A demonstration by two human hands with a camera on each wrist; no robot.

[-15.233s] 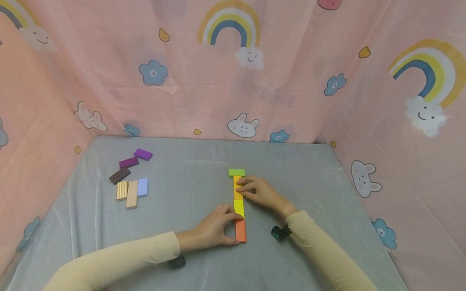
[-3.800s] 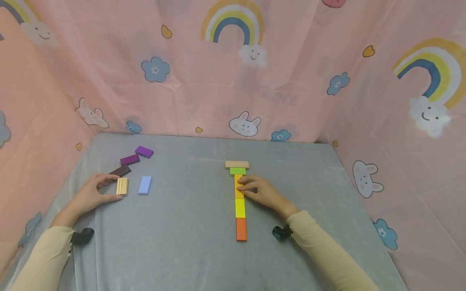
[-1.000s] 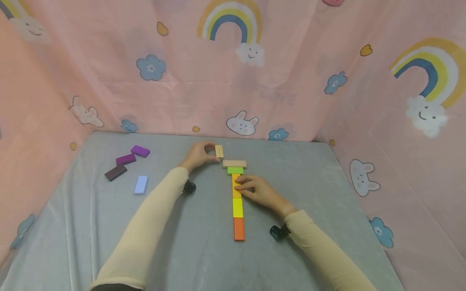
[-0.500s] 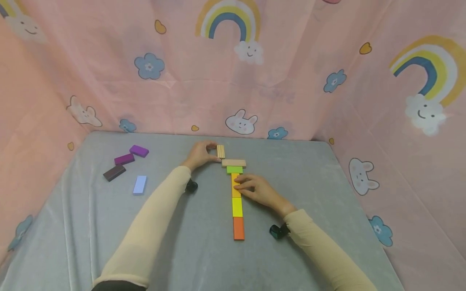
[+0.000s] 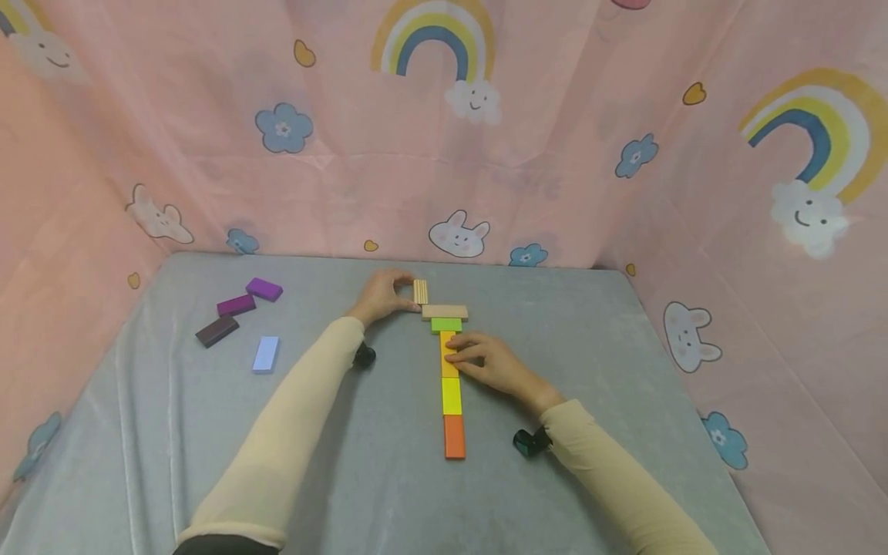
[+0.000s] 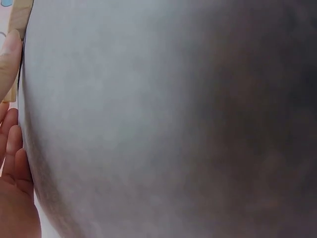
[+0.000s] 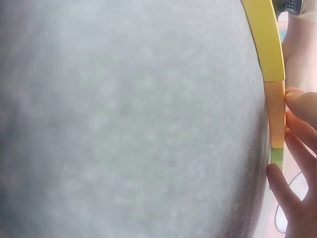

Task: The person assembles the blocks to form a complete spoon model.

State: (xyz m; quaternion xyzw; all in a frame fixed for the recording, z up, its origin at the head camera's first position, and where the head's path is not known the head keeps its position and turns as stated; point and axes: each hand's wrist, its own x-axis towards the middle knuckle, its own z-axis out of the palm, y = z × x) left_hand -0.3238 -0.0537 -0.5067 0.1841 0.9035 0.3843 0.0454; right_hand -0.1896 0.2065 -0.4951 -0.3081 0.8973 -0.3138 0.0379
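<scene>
Pinching ridged wooden block [image 5: 421, 291] in fingers of left hand [image 5: 381, 295], behind left end of plain plank [image 5: 445, 313]; resting parted fingers of right hand [image 5: 498, 367] on amber block [image 5: 449, 371], nearer than plank; ideally squaring edges gently.

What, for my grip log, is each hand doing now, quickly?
Left hand: closed, holding the striped block.
Right hand: open, fingers resting on the amber block.

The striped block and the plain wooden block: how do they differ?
The striped block shows stripes; the plain wooden block has none. The striped block, held by the left hand, points from near to far, while the plain wooden block lies crosswise. Both are pale.
</scene>
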